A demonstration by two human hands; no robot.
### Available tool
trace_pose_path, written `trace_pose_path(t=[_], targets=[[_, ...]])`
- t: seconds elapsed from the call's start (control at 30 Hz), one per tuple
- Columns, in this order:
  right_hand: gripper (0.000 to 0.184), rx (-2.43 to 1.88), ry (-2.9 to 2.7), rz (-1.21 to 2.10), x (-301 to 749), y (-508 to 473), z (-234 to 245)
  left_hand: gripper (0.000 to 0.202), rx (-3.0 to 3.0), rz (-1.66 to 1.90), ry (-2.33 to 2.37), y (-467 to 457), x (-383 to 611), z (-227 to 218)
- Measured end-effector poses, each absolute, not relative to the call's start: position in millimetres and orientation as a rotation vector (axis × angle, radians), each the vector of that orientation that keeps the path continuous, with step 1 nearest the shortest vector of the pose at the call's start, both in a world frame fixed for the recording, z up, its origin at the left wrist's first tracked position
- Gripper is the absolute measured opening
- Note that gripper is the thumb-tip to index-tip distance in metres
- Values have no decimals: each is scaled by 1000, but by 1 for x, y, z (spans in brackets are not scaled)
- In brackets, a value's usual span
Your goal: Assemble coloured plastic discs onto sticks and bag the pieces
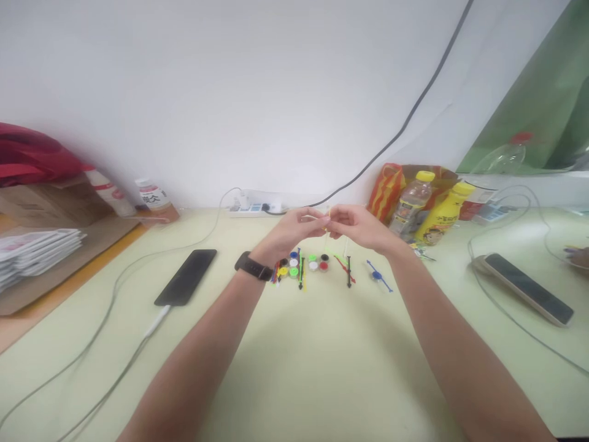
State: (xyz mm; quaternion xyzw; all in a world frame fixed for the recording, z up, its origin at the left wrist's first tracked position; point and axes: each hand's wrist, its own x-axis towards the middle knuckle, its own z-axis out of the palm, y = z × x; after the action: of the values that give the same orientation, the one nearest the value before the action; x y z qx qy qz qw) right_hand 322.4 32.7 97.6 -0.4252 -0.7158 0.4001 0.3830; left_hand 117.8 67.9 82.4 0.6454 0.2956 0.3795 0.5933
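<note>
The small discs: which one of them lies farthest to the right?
The blue disc with a blue arrow; the other discs lie in groups further left.

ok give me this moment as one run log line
left hand, right hand: fingertips together above table | held: too small to tell | on table: red disc, blue double-ended arrow

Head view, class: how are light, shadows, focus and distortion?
Head view: light spreads softly over the white wall; head view: soft shadows lie on the table between the forearms; head view: detail at the fingers is too blurred to make out; head view: bottles both sides lean outward, probably lens distortion.
</note>
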Motion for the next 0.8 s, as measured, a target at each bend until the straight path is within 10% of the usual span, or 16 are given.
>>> trace_pose_path(t=[0.8], targets=[[11,-1603,-1989,747,303,59,49,27,1951,549,827,70,97,77]])
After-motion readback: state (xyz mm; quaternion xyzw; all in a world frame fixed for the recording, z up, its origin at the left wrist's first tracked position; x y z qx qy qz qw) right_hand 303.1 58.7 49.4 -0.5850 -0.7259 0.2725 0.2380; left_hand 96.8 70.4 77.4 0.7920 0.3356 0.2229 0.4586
